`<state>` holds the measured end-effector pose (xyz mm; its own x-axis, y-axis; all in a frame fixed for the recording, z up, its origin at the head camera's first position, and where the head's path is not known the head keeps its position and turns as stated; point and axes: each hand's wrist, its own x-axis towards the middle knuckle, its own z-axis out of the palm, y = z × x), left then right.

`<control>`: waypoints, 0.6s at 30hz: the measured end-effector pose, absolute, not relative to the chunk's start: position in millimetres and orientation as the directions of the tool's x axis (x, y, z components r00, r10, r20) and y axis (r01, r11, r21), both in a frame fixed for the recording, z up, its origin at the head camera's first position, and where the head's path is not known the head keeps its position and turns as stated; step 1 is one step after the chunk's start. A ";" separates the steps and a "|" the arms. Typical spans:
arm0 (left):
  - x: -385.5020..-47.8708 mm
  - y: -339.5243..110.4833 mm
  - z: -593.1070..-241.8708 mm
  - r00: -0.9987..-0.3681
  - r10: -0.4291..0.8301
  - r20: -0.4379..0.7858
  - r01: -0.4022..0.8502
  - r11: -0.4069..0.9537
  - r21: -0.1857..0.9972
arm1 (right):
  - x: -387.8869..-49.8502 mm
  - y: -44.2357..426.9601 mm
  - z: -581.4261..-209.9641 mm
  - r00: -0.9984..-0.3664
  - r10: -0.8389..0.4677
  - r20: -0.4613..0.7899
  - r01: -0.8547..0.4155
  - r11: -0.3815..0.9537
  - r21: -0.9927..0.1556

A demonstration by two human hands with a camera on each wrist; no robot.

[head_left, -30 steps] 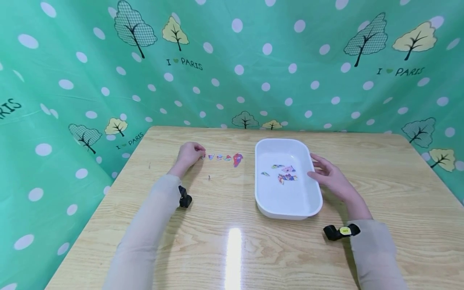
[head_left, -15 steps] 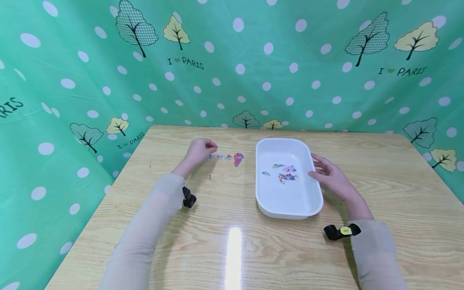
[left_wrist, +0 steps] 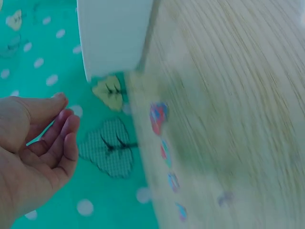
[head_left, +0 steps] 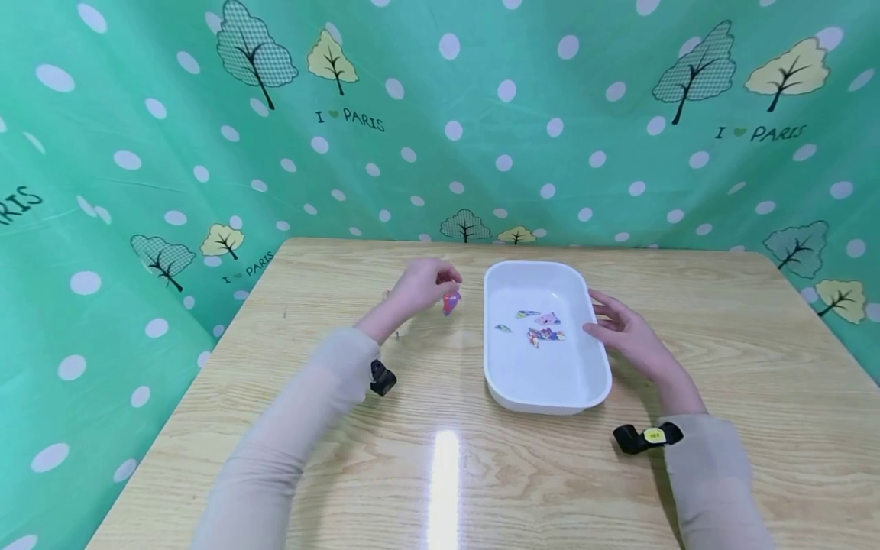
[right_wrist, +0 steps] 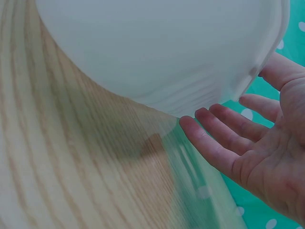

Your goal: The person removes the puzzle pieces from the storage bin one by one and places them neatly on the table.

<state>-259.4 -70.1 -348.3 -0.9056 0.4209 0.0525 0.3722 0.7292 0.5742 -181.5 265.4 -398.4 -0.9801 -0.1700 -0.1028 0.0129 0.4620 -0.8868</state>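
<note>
In the head view my left hand (head_left: 425, 286) is above the row of small paper-like cutouts, its thumb and fingers bent toward each other. In the left wrist view nothing shows between its fingertips. The red cutout (left_wrist: 158, 118) lies at the right end of the row. Smaller cutouts (left_wrist: 173, 182) line up beside it and are mostly hidden by the hand in the head view. My right hand (head_left: 629, 336) holds the long side of a white plastic tub (head_left: 536, 382), thumb at the rim and fingers along the outer wall. Several colourful cutouts (head_left: 545, 334) lie inside.
A wooden table (head_left: 385, 473) bears everything, with a bright light reflection near its front. One tiny dark piece (head_left: 396, 334) lies below the row, another speck (head_left: 285, 312) far left. A green dotted curtain (head_left: 426, 137) hangs at the back and left.
My left hand has moved right along the row, from the leftmost small cutout to near the red one at the right end. The right hand and the tub have stayed put.
</note>
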 end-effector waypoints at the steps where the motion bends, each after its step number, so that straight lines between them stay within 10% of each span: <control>1: -257.5 -65.3 -346.6 -0.898 0.438 0.050 0.385 0.723 0.574 | -181.2 265.4 -397.8 -0.980 -0.171 -0.103 0.013 0.459 -0.888; 18: -237.7 1.6 -349.8 -0.693 0.721 0.005 0.663 0.634 0.397 | -180.8 266.1 -396.8 -0.979 -0.175 -0.106 0.018 0.440 -0.898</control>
